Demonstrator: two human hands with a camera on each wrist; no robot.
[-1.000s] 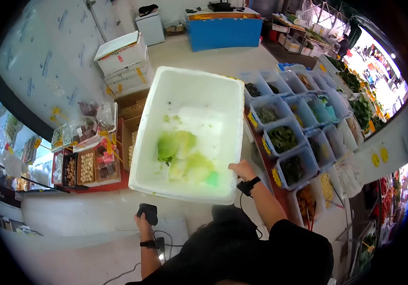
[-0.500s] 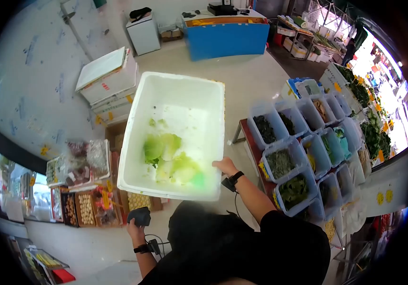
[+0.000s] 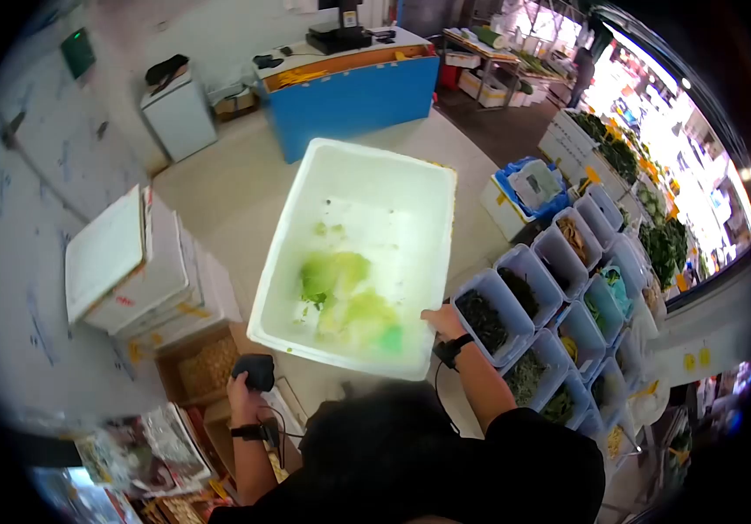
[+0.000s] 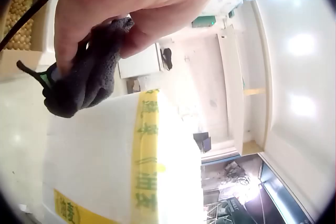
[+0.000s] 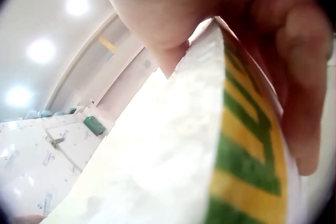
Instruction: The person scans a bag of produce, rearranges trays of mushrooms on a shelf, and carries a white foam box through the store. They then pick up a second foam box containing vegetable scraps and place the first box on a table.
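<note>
My right hand (image 3: 443, 322) grips the right rim of a white foam box (image 3: 393, 188), thumb inside and fingers outside. In the right wrist view the box's edge shows yellow tape with green lettering (image 5: 251, 145) under the fingers. Pale green lettuce leaves (image 3: 340, 278) and small scraps lie on the bottom of the box, which is held out tilted so its inside faces me. My left hand (image 3: 242, 400), low on the left and apart from the box, holds a bunched dark grey cloth (image 3: 256, 372). Fingers and thumb pinch the cloth (image 4: 89, 79) in the left wrist view.
Translucent bins (image 3: 491, 316) of leafy goods stand in rows at the right. Stacked white foam boxes (image 3: 122, 262) and a carton (image 3: 205, 362) are at the left. A blue-fronted counter (image 3: 353, 105) stands at the back, with pale floor (image 3: 218, 201) before it.
The view has turned left, and the counter and bins shift in it. The foam box stays in my right hand and the cloth in my left. The stacked boxes now appear nearer.
</note>
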